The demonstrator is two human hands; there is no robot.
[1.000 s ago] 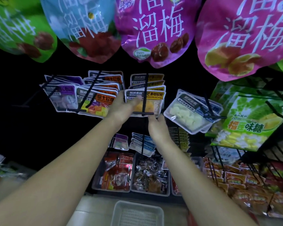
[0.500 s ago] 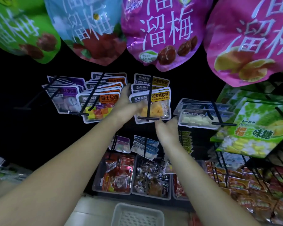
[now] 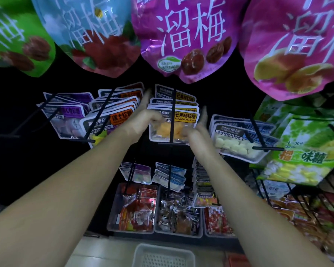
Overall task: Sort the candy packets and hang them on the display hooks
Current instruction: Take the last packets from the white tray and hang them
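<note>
Left hand (image 3: 143,120) fingertips (image 3: 148,92) blurred; white basket (image 3: 163,255) cropped below.
</note>
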